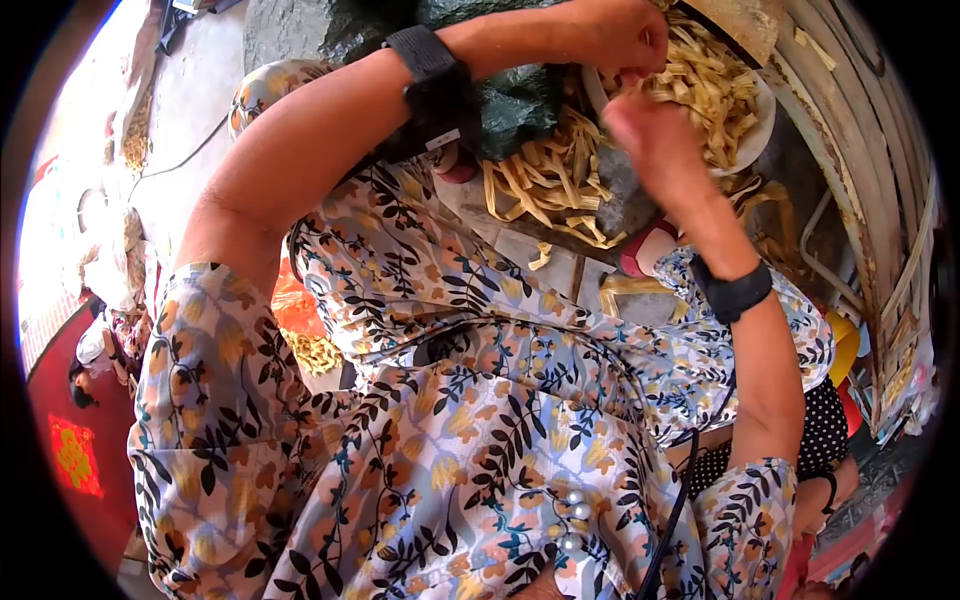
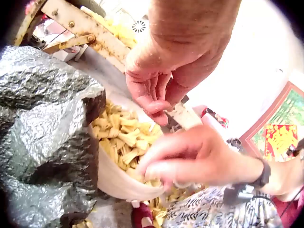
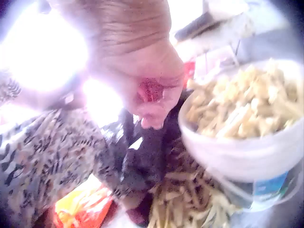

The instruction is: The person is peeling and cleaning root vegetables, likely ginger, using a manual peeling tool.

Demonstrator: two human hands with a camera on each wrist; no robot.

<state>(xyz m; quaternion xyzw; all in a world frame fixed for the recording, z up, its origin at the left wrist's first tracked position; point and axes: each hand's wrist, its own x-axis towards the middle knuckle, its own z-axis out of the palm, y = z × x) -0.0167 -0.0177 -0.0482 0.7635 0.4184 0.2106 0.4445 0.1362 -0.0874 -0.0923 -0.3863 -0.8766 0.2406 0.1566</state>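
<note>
Both hands come together over a white bucket (image 3: 228,154) filled with pale yellow knotted strips (image 2: 126,137). In the head view my left hand (image 1: 625,40) is above the near rim, its fingers bent inward. The left wrist view shows its thumb and fingertips (image 2: 159,107) drawn together, with nothing visible between them. Just below it in the head view is my right hand (image 1: 660,145), blurred. Its fingers are curled toward the palm in the right wrist view, and no object shows in them. More strips (image 1: 550,180), long and loose, lie beside the bucket.
A dark green plastic sheet or bag (image 2: 52,128) bulges up left of the bucket. Rusty metal framing (image 1: 815,115) runs along the right side. An orange-red bag (image 3: 83,206) sits by the person's patterned clothing (image 1: 450,450). A few strips (image 1: 635,290) lie near the feet.
</note>
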